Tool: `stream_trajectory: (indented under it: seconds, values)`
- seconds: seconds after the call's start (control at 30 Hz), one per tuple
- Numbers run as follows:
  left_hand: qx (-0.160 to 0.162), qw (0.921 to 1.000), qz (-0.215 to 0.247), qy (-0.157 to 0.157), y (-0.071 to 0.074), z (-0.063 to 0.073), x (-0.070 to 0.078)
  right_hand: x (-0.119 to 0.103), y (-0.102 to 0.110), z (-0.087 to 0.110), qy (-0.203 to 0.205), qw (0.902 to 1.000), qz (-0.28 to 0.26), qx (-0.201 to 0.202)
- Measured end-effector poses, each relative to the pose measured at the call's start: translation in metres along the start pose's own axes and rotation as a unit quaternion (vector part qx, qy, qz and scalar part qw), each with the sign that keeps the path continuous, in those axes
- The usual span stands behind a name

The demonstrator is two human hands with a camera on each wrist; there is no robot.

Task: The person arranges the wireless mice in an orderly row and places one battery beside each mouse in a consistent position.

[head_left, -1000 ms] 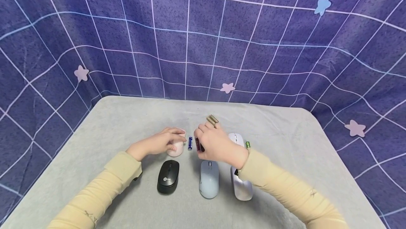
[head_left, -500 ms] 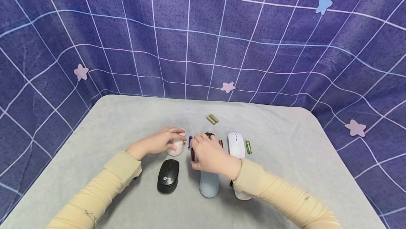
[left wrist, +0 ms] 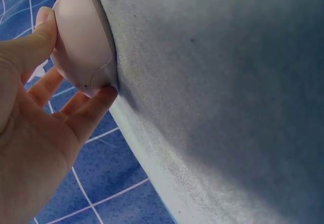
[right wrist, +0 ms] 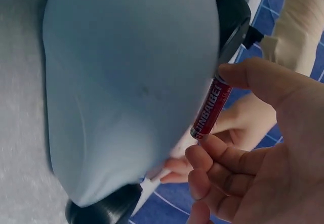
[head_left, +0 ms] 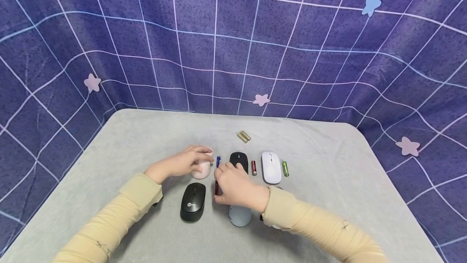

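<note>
My left hand [head_left: 182,163] holds a pale pink computer mouse [left wrist: 83,36], thumb on one side and fingers on the other. My right hand [head_left: 238,186] pinches a red battery [right wrist: 211,107] endwise between thumb and fingers. In the head view that hand covers much of a light blue mouse [head_left: 240,217] and part of a black mouse [head_left: 238,159] behind it. A blue battery [head_left: 218,161] stands out just beyond the right fingertips, beside the pink mouse. Another red battery [head_left: 253,167] lies to the right of the far black mouse.
A larger black mouse [head_left: 193,202] sits in front of the pink one. Farther right are a white mouse [head_left: 271,167] and a green battery [head_left: 285,169]. Two gold batteries [head_left: 243,136] lie toward the back. Another mouse is mostly hidden under the right sleeve [head_left: 288,210].
My right hand has moved toward me and slightly left with the red battery, uncovering the far black mouse and the other red battery. My left hand stays on the pink mouse.
</note>
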State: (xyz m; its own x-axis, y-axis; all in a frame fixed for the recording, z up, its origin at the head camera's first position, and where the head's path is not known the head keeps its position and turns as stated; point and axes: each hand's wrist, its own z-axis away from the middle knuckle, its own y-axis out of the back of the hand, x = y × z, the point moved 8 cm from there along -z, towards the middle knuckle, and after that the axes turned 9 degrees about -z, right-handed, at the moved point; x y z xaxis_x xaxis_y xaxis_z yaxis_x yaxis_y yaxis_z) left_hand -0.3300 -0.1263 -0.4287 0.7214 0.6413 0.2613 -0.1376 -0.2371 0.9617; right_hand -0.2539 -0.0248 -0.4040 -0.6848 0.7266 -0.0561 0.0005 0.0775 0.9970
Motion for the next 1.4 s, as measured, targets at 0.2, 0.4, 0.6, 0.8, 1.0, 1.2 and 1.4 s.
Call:
stream_trajectory:
  seconds: [0.2,0.4,0.6,0.8,1.0,1.2,1.4]
  values:
    - [0.0,1.0,-0.003,0.0,-0.001,0.0,0.0,-0.003,-0.011,-0.001,-0.001,0.9999,-0.006,-0.013]
    - [0.003,1.0,-0.003,-0.001,-0.001,0.0,-0.001,-0.006,-0.02,-0.001,-0.008,0.9994,0.009,-0.032]
    - [0.002,1.0,-0.003,-0.003,-0.001,-0.001,0.0,-0.007,-0.026,-0.002,-0.011,0.9992,0.013,-0.036]
    - [-0.001,1.0,-0.001,0.003,-0.001,0.0,0.0,-0.008,-0.03,-0.003,-0.005,0.9991,0.003,-0.042]
    - [0.0,1.0,-0.002,0.004,-0.001,0.0,0.0,-0.008,-0.03,-0.003,-0.002,0.9991,0.0,-0.043]
    - [0.003,1.0,-0.001,0.003,-0.001,-0.001,-0.001,-0.008,-0.029,-0.003,-0.004,0.9989,0.005,-0.046]
    - [0.002,1.0,-0.001,0.003,-0.002,-0.001,-0.001,-0.007,-0.026,-0.002,-0.009,0.9988,0.011,-0.046]
